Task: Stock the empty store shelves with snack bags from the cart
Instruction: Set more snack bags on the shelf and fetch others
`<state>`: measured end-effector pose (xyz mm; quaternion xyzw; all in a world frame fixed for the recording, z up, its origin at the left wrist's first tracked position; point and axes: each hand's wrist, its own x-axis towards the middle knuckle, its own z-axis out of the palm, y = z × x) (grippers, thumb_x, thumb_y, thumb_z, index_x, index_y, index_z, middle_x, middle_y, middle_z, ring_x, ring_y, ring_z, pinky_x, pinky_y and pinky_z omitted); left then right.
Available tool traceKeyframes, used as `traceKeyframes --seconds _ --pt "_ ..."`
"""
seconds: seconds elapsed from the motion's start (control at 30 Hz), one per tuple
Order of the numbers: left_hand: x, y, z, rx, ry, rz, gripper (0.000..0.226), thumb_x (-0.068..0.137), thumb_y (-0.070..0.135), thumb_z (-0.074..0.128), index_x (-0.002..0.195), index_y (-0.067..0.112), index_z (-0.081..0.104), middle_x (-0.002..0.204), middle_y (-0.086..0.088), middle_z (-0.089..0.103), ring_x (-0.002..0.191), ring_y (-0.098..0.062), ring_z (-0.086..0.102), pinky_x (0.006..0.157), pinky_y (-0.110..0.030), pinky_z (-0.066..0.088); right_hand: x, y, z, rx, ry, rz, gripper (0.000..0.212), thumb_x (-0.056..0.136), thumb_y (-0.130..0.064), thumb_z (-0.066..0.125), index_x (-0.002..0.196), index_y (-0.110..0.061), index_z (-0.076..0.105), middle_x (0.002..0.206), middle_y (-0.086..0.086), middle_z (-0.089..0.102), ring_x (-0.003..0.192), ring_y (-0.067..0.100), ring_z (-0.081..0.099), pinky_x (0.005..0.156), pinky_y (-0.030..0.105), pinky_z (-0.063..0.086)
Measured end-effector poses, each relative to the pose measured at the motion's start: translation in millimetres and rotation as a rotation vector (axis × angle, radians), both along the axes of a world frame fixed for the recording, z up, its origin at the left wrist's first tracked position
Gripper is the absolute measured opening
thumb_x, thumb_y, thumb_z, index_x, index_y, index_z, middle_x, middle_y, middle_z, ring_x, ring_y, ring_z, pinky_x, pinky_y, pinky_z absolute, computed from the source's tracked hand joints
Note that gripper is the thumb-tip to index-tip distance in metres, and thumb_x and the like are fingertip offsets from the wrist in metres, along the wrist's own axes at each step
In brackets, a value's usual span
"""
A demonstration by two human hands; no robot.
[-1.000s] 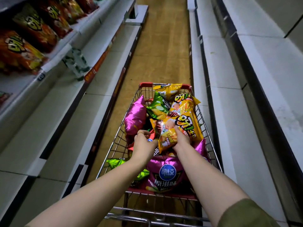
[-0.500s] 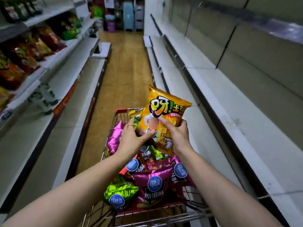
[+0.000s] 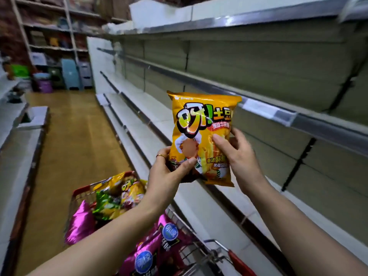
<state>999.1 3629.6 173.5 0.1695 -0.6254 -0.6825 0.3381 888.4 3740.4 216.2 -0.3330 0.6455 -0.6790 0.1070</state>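
Cart (image 3: 201, 253): near, low, held purple, green and yellow snack bags.
Left hand (image 3: 169, 176): fingers pinched the orange chip bag (image 3: 201, 136) at its lower left.
Right hand (image 3: 239, 156): fingers clasped its right edge.
Bag: upright, before the bare right shelves (image 3: 264, 110).

Two bare forearms are seen reaching in from the lower edge of the frame, with no sleeves visible on either. A thin gold-coloured ring (image 3: 160, 155) is worn on a finger of the left hand (image 3: 169, 172). The right hand (image 3: 239, 154) is seen without jewellery, and the fingernails are kept short and unpainted.
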Motion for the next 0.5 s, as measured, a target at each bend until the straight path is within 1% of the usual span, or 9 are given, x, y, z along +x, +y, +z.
traceKeyframes --seconds 0.07,0.13,0.2,0.3,0.33,0.43,0.5 --pt "-11 27 20 -0.010 0.057 -0.076 0.046 0.076 0.015 0.071 0.117 0.009 0.050 0.103 -0.011 0.067 0.084 -0.020 0.071 0.062 -0.028 0.058 -3 34 20 -0.034 0.046 -0.070 0.039 0.084 -0.028 0.064 0.121 -0.021 0.053 0.102 -0.004 0.069 0.089 0.010 0.069 0.075 0.029 0.057" --pt "-22 56 39 -0.022 0.105 -0.164 0.049 0.070 0.019 0.072 0.114 0.011 0.051 0.100 -0.010 0.068 0.080 -0.019 0.071 0.060 -0.027 0.057 -7 71 37 -0.081 0.053 -0.145 0.039 0.083 -0.027 0.065 0.119 -0.021 0.054 0.102 -0.004 0.069 0.088 0.011 0.070 0.075 0.031 0.058" --pt "-35 89 55 -0.045 0.131 -0.239 0.050 0.065 0.023 0.072 0.110 0.012 0.052 0.098 -0.010 0.070 0.079 -0.021 0.072 0.059 -0.028 0.057 -9 110 52 -0.121 0.063 -0.228 0.042 0.082 -0.026 0.066 0.121 -0.018 0.054 0.105 0.000 0.069 0.091 0.016 0.070 0.078 0.037 0.057" --pt "-50 143 75 -0.081 0.154 -0.338 0.041 0.069 0.021 0.072 0.105 0.014 0.055 0.093 -0.007 0.072 0.080 -0.020 0.072 0.060 -0.029 0.058 -8 172 72 -0.133 0.107 -0.358 0.045 0.080 -0.029 0.067 0.122 -0.017 0.054 0.103 0.001 0.069 0.089 0.018 0.070 0.079 0.041 0.057" --pt "-54 160 81 -0.091 0.159 -0.360 0.038 0.071 0.020 0.072 0.105 0.014 0.056 0.092 -0.006 0.072 0.080 -0.019 0.072 0.062 -0.030 0.059 -8 193 78 -0.140 0.121 -0.390 0.047 0.078 -0.032 0.067 0.120 -0.017 0.054 0.102 0.001 0.070 0.088 0.018 0.071 0.078 0.042 0.057" --pt "-64 214 100 -0.146 0.158 -0.435 0.044 0.064 0.031 0.073 0.103 0.015 0.061 0.090 0.000 0.074 0.083 -0.015 0.071 0.073 -0.032 0.059 -4 255 92 -0.119 0.156 -0.504 0.048 0.069 -0.043 0.067 0.110 -0.019 0.058 0.101 0.003 0.071 0.088 0.021 0.071 0.080 0.045 0.057" --pt "-70 247 110 -0.169 0.150 -0.492 0.039 0.066 0.032 0.074 0.100 0.017 0.063 0.088 0.002 0.075 0.083 -0.013 0.071 0.075 -0.031 0.057 -2 294 100 -0.075 0.181 -0.598 0.051 0.066 -0.049 0.067 0.105 -0.018 0.060 0.099 0.003 0.072 0.086 0.021 0.071 0.080 0.047 0.057"
